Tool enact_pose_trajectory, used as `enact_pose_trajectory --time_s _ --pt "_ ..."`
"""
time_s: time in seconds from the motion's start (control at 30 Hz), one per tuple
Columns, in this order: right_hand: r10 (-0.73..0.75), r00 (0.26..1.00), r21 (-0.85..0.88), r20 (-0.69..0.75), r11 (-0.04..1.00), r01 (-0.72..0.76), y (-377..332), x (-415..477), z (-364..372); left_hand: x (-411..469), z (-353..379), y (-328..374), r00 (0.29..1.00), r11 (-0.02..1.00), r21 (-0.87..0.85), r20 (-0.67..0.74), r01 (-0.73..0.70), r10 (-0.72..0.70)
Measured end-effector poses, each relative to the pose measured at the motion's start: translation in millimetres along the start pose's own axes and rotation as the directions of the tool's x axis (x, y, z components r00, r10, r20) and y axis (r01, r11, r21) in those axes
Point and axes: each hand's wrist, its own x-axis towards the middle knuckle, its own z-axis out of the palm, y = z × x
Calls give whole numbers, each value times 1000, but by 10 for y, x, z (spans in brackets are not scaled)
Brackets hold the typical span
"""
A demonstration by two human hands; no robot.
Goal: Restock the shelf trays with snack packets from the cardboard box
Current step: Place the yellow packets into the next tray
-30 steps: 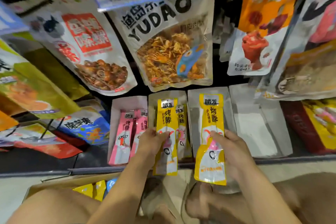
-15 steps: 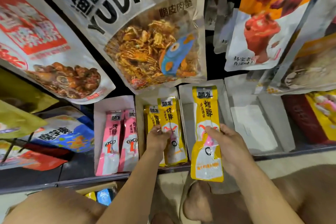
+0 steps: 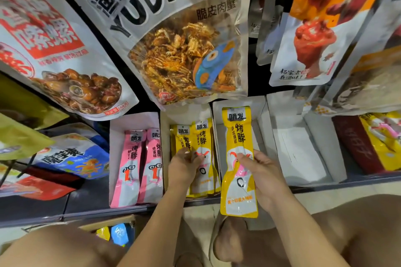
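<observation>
Two hands: both are on yellow packets at the white trays of the shelf (image 3: 86, 210).
Left hand (image 3: 184, 165): its fingertips pinch the stocked packets (image 3: 202, 136) standing in the middle tray (image 3: 166, 128), about halfway up.
Right hand (image 3: 262, 171): the thumb lies across the front and the fingers curl behind, gripping the held packet (image 3: 238, 136) at its middle.
Held packet: it is upright in front of the third tray (image 3: 262, 119), top over the tray, bottom hanging below the shelf edge, so not yet in.
Pink packets (image 3: 132, 158): two sit side by side in the left tray (image 3: 134, 121).
Box (image 3: 104, 224): cardboard, low by the knees, with yellow and blue packets showing inside.
Handling: I'd judge these to be light, long, flat pouches of glossy film that bend easily and are a bit slippery.
Where to hold: mid-body, thumb against fingers, as now. A pinch at the thin sealed end would probably let it flop or slide.
Risk: leaning neighbours may topple when another slides in.
</observation>
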Motion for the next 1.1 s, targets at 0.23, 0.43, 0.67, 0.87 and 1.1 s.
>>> enact_pose_trajectory --time_s 0.23,0.43,0.67,0.87,1.1 --pt "32 999 -47 37 998 -30 171 5 172 -46 -526 -171 928 995 57 -358 -88 102" --pt "68 995 -102 66 993 -61 345 132 605 26 -584 -512 980 1000 -25 -198 2 -7" --pt "68 997 -261 28 963 -59 643 545 1185 130 -560 -760 992 995 -95 -119 31 -42" --pt "-11 996 -488 -86 872 -32 901 806 1451 153 -564 -811 993 983 -176 -98 46 -64" --pt "-86 988 -766 -129 641 -45 933 855 1535 126 -583 -777 995 984 -178 -91 21 -38"
